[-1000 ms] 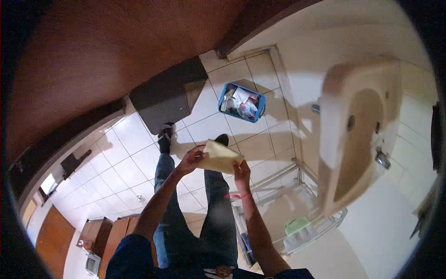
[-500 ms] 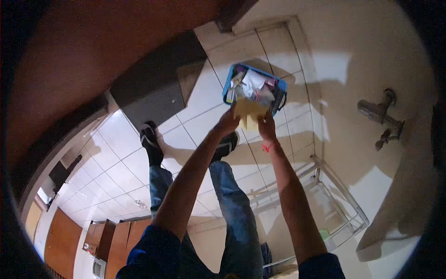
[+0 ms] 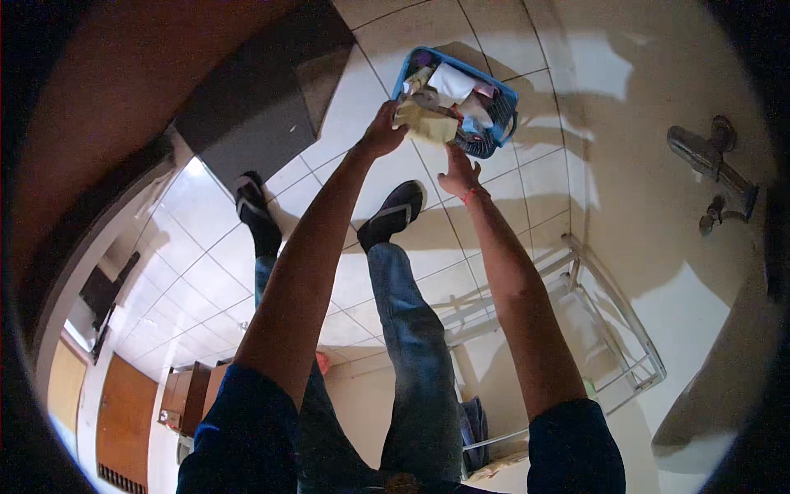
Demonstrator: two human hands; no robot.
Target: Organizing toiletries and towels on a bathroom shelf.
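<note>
My left hand (image 3: 383, 132) is closed on the left end of a pale yellow sheet (image 3: 429, 124), whether paper or cloth I cannot tell. The sheet lies across the near side of a blue plastic basket (image 3: 512, 123). Just below the sheet's right end, my right hand (image 3: 461, 173) has its thumb and index finger apart, the index fingertip at or close to the sheet's edge. Inside the basket are a folded white piece (image 3: 450, 83), a pinkish packet (image 3: 485, 88) and other mixed small items, partly covered by the sheet.
The basket stands on a white tiled floor (image 3: 317, 185) near the wall. A dark mat (image 3: 255, 123) lies to the left. My feet wear dark flip-flops (image 3: 393, 212). At the right are a metal frame (image 3: 613, 329) and a wall-mounted tap fitting (image 3: 714, 169).
The basket and both hands now appear higher in the view. My right hand has come off the sheet and opened, while the left keeps its grip. The sheet lies more sideways.
</note>
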